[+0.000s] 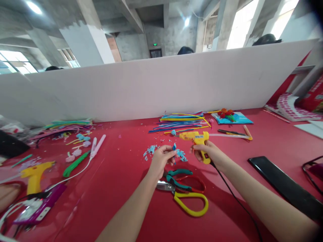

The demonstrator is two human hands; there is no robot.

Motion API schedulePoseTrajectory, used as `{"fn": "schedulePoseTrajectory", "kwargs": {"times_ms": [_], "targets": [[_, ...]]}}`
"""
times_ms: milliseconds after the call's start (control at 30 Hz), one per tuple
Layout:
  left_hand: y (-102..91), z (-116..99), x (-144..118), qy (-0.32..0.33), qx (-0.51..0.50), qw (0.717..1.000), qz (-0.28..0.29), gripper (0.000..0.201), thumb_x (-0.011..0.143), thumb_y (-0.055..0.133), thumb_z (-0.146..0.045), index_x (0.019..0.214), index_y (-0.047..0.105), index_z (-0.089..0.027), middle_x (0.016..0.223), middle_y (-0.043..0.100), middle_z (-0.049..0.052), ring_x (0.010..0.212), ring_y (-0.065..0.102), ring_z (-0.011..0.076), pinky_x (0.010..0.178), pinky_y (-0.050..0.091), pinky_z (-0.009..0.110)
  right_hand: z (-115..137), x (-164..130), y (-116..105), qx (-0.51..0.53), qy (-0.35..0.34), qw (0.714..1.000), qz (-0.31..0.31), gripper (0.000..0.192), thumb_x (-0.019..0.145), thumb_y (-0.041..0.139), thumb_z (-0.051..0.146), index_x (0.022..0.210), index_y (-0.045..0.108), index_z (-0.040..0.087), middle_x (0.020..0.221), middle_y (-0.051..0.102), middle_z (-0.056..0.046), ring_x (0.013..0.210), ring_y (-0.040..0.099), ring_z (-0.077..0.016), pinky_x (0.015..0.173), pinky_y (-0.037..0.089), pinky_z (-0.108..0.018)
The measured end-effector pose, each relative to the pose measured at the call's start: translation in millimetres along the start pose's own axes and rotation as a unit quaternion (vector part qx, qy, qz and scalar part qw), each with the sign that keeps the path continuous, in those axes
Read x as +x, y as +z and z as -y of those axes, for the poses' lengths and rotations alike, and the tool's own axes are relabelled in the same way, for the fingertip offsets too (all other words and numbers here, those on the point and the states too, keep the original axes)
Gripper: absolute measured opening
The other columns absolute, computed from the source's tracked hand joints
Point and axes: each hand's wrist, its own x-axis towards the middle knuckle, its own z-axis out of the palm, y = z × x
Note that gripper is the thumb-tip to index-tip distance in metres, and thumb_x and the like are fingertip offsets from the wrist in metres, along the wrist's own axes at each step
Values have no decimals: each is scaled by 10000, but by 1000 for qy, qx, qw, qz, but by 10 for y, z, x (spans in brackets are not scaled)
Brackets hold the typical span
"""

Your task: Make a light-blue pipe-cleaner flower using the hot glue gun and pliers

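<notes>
Between the thumb and fingers of my left hand (163,158) is a small dark-blue piece of pipe cleaner (174,147), held upright. My right hand (209,152) is wrapped around the handle of a yellow glue gun (200,138), whose nozzle points left. A clear glue stick (227,135) sticks out of the gun's back. Near the nozzle tip lies a small blue fuzzy ball (173,132). Light-blue fuzzy scraps (150,151) are scattered around my left hand. Below the hands lie yellow-handled scissors (191,201) and teal-and-red pliers (180,178).
Behind the gun lies a bundle of coloured pipe cleaners (179,121). Farther right are a blue packet (238,117) and a black phone (285,185). On the left are a second yellow glue gun (35,174), a pink styling iron (94,148) and a purple power strip (41,208). A white partition (141,87) closes the back.
</notes>
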Motion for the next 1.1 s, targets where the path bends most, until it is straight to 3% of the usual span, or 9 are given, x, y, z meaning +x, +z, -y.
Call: {"fn": "schedulePoseTrajectory", "kwargs": {"times_ms": [167, 333, 433, 500, 700, 833, 1100], "targets": [[-17, 3, -60, -22, 20, 999, 29, 218, 708, 741, -293, 748, 576, -155, 581, 677, 14, 365, 495, 75, 355, 382, 178, -163, -63, -5, 35, 2, 999, -28, 350, 735, 656, 488, 832, 605, 156, 737, 645, -17, 453, 429, -67, 450, 344, -227], [-95, 65, -143, -59, 22, 997, 43, 200, 788, 667, -328, 765, 619, -135, 666, 677, 28, 394, 485, 50, 363, 364, 160, -317, -186, 92, 36, 41, 998, -21, 363, 739, 681, 500, 789, 636, 144, 595, 594, -2, 515, 511, -108, 516, 400, -243], [-105, 65, -167, -71, 17, 996, 45, 202, 794, 660, -331, 778, 637, -131, 702, 660, 27, 450, 519, 61, 402, 395, 168, -315, -251, 147, 16, 35, 999, -21, 377, 728, 691, 515, 809, 640, 150, 644, 625, -18, 600, 567, -141, 588, 451, -267], [-106, 62, -172, -75, -2, 997, 32, 193, 797, 656, -326, 795, 638, -134, 692, 638, 20, 486, 531, 71, 432, 405, 174, -302, -290, 152, -2, 22, 999, -28, 391, 740, 670, 541, 823, 638, 160, 718, 651, -37, 659, 593, -161, 636, 482, -289], [-124, 75, -167, -73, -3, 997, -23, 189, 813, 622, -324, 796, 649, -137, 583, 517, -32, 419, 359, 29, 397, 227, 157, -293, -377, 127, -46, 13, 999, -26, 316, 767, 660, 516, 841, 669, 209, 779, 660, -39, 701, 607, -185, 657, 512, -302], [-101, 61, -193, -84, -17, 995, -46, 185, 769, 647, -325, 744, 642, -142, 555, 466, -42, 424, 314, 31, 408, 184, 166, -268, -409, 145, -42, 12, 999, -19, 262, 747, 693, 475, 873, 683, 246, 832, 674, -44, 748, 625, -206, 707, 528, -326], [-83, 69, -234, -94, -19, 995, -28, 185, 778, 625, -325, 736, 648, -146, 563, 520, -16, 439, 359, 48, 424, 236, 180, -223, -459, 145, -67, -15, 998, 2, 236, 781, 651, 477, 697, 674, 257, 663, 616, -26, 600, 567, -169, 560, 487, -278]]}}
